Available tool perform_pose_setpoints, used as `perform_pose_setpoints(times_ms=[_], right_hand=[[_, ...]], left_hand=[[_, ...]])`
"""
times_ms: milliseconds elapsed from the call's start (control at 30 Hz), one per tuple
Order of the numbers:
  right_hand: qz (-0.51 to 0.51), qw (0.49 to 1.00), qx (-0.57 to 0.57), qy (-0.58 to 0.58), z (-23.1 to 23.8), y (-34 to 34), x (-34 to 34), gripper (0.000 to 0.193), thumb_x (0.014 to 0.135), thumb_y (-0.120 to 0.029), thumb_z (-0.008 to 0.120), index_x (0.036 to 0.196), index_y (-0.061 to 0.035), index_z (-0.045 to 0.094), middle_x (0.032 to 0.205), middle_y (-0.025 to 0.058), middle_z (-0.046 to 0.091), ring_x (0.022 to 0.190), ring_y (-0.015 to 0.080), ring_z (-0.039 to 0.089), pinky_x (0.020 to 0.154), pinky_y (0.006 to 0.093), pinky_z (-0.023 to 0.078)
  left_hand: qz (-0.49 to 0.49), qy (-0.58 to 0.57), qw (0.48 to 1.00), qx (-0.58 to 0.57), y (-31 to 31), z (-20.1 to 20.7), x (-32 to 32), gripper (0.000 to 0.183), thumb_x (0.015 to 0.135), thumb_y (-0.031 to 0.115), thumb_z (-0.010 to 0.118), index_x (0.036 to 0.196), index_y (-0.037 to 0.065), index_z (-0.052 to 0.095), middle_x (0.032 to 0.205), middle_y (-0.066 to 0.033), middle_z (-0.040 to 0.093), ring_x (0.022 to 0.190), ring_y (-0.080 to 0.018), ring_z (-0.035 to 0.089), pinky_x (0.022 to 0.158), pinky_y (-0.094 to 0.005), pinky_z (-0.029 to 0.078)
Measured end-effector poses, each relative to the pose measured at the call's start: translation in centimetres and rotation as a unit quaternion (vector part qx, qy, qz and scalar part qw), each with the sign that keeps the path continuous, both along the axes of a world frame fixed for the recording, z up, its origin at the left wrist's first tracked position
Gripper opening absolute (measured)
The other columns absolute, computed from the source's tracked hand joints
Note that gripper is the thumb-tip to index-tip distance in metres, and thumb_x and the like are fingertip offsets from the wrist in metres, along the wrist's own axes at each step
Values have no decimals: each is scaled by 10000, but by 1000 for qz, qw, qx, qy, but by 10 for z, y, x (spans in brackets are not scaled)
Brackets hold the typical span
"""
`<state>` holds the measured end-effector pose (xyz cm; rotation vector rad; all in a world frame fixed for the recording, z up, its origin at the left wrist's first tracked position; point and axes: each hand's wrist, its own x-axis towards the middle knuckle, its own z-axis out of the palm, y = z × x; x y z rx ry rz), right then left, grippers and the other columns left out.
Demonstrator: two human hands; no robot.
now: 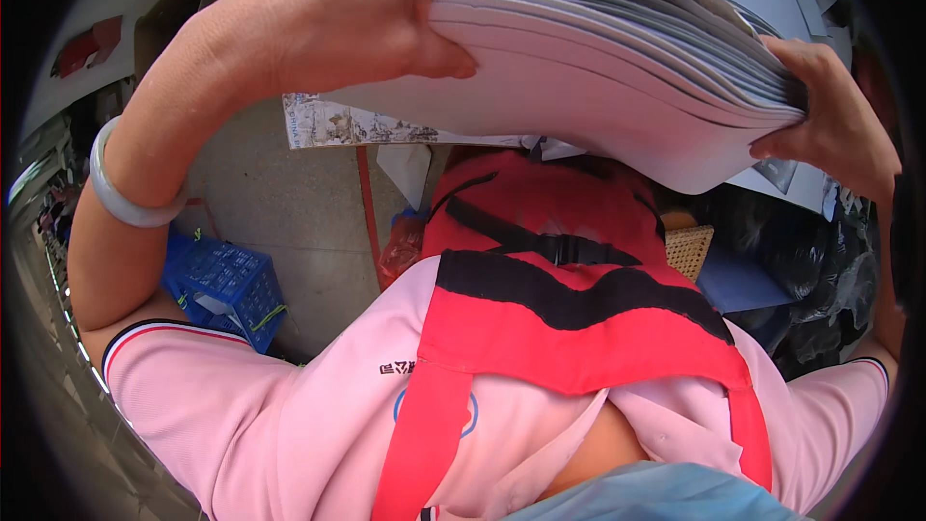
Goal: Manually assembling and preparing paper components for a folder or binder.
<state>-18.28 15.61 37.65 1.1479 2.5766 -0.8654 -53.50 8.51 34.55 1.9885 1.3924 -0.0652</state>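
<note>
A thick stack of white paper sheets (598, 77) is held up between my two hands, bowed along its length. The sheets' edges are fanned slightly apart toward the top and right, and the layers there look grey in shadow. My left hand (357, 24) grips the stack's left end, its thumb pressed on the front sheet and its fingers mostly hidden behind. At the right end, my right hand (825, 111) is closed on the stack's edge, with thumb and fingers on opposite sides.
Under the stack lies a work surface with a printed cardboard edge (362, 125). A blue plastic crate (227, 285) stands on the floor at left, with a red plastic bag (400, 246) nearer my lap. Dark plastic bags (815, 270) and a woven cane piece (688, 249) are at right.
</note>
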Motion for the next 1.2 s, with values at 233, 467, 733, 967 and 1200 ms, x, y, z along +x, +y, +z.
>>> perform_pose_setpoints(times_ms=[233, 467, 733, 967, 1200], right_hand=[[-22, 998, 50, -19, -18, 6, 19, 791, 732, -20, 846, 1434, -135, 501, 1288, 146, 564, 1226, 307, 581, 966, 387, 564], [200, 927, 316, 37, -138, -101, -16, 453, 676, -121, 810, 1045, -110, 547, 912, 47, 570, 909, 222, 591, 847, 332, 462], [311, 906, 287, 17, -305, -214, -21, 85, 829, -159, 559, 859, -80, 569, 820, 74, 560, 825, 208, 570, 772, 316, 436], [281, 894, 341, 70, -310, -217, -30, 106, 826, -171, 562, 866, -73, 559, 832, 87, 540, 826, 215, 562, 761, 322, 445], [215, 940, 209, 164, -301, -227, -14, 91, 874, -147, 621, 936, -87, 592, 934, 82, 569, 856, 261, 595, 777, 371, 498]], left_hand=[[-104, 66, 931, 344, -22, 0, -13, 281, 739, 239, 798, 953, 87, 696, 823, -99, 672, 808, -326, 659, 717, -419, 529], [64, 78, 898, 428, -143, -175, 4, 464, 637, 122, 776, 1085, 139, 654, 916, 0, 619, 869, -192, 604, 744, -348, 409], [231, 84, 936, 253, -252, -292, 45, 638, 735, -37, 614, 1357, 85, 535, 1211, -122, 579, 1039, -316, 591, 937, -429, 478], [521, -471, 712, -14, -143, -304, 107, 371, 982, 276, 632, 1204, -22, 636, 1067, -48, 655, 855, -139, 666, 758, -307, 549], [416, -756, 409, -297, -66, -313, 127, 429, 989, 370, 619, 1265, 42, 607, 1216, -112, 669, 1029, -226, 682, 912, -378, 564]])
